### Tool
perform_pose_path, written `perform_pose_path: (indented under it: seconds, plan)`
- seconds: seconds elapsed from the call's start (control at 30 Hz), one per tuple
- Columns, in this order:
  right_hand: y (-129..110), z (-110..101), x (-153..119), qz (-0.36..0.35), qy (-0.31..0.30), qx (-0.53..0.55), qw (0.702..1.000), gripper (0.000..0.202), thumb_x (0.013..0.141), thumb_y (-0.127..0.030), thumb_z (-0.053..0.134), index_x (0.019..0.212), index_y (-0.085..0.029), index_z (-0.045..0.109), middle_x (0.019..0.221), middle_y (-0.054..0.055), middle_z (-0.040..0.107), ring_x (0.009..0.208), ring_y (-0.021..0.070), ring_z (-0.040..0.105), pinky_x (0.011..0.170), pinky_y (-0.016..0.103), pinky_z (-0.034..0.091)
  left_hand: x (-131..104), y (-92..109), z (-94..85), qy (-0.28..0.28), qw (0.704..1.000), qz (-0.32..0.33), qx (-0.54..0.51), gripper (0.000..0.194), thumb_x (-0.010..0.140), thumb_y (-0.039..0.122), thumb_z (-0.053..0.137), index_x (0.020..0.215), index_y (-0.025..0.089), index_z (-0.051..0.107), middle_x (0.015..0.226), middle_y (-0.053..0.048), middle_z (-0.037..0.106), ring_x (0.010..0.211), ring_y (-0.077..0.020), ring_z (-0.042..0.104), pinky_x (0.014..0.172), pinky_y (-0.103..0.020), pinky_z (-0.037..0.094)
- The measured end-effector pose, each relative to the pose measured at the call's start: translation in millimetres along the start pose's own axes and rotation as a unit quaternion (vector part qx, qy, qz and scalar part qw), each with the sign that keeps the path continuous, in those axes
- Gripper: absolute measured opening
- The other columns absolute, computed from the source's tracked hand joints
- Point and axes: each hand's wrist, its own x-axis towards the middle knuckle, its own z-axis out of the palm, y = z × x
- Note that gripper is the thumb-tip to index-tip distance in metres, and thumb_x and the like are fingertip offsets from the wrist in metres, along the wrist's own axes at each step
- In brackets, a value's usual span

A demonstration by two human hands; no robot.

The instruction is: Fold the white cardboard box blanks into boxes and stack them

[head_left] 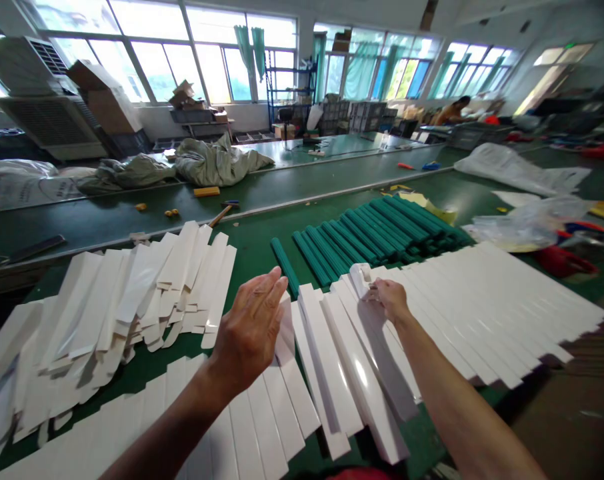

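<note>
My left hand (255, 327) is held flat with its fingers stretched out, beside the upper ends of the long white cartons (327, 373). Whether it touches the nearest carton I cannot tell. The fingers of my right hand (391, 300) are closed at the far end of a long, narrow white carton (377, 343), by its raised end piece (361, 279). Just beyond the hands lie many ribbed green rods (362, 233) in a pile. One green rod (285, 265) lies apart from the pile, near my left fingertips.
Flat white cartons (127, 293) lie loosely heaped at left, and a neat row (487, 300) spreads to the right. A hammer (222, 213), a yellow block (207, 191) and plastic bags (522, 223) lie on the green table (262, 230). A person (452, 112) sits farther back.
</note>
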Motion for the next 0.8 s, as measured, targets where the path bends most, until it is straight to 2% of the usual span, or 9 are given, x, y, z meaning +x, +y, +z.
perform_pose_path:
  seconds: [0.07,0.13,0.3,0.47,0.67,0.8]
  plan:
    - [2,8,5,0.058,-0.028,0.032,0.997,0.025,0.094,-0.036,0.059,0.095,-0.011,0.064,0.084,0.002,0.065,0.069,0.0114,0.062,0.063,0.026,0.053,0,0,-0.1,-0.001,1.000,-0.001,-0.001,0.052,0.090,0.007,0.054,0.141,0.012,0.043,0.133,-0.019,0.059,0.124,-0.0295,0.056,0.097,-0.049,0.054]
    - [0,14,11,0.104,-0.046,0.072,0.991,0.025,0.095,-0.035,0.058,0.103,-0.012,0.062,0.092,0.003,0.064,0.074,0.0115,0.062,0.065,0.026,0.055,0,0,-0.5,-0.004,1.000,-0.003,-0.002,0.052,0.090,0.008,0.054,0.141,0.012,0.042,0.133,-0.019,0.059,0.123,-0.0297,0.056,0.096,-0.049,0.055]
    - [-2,10,20,0.149,-0.061,0.158,0.974,0.027,0.095,-0.034,0.057,0.111,-0.013,0.060,0.101,0.005,0.064,0.081,0.0135,0.063,0.069,0.029,0.056,0,-2,-0.6,0.002,1.000,0.000,-0.005,0.052,0.091,0.009,0.052,0.142,0.015,0.041,0.133,-0.018,0.059,0.121,-0.0294,0.058,0.095,-0.051,0.055]
    - [16,5,7,0.132,-0.066,0.222,0.964,0.021,0.095,-0.032,0.057,0.100,-0.012,0.062,0.087,0.001,0.063,0.069,0.0096,0.061,0.061,0.023,0.054,2,-1,0.2,0.009,1.000,-0.003,-0.013,0.051,0.090,0.007,0.053,0.140,0.012,0.044,0.132,-0.019,0.060,0.120,-0.0291,0.058,0.095,-0.050,0.055]
    - [40,13,-5,0.132,-0.050,0.265,0.954,0.017,0.093,-0.026,0.060,0.083,-0.012,0.060,0.074,-0.001,0.061,0.062,0.0077,0.059,0.058,0.021,0.053,2,-5,2.2,0.008,0.999,-0.011,-0.029,0.050,0.089,0.008,0.053,0.139,0.013,0.046,0.133,-0.018,0.059,0.119,-0.0288,0.058,0.095,-0.049,0.053]
    - [48,15,-13,0.119,-0.055,0.278,0.952,0.021,0.075,-0.017,0.074,0.066,-0.014,0.055,0.057,0.001,0.059,0.050,0.0119,0.058,0.049,0.025,0.055,0,-7,-0.1,0.003,1.000,-0.021,-0.020,0.047,0.091,0.008,0.050,0.137,0.011,0.046,0.134,-0.019,0.058,0.123,-0.0286,0.056,0.099,-0.049,0.051]
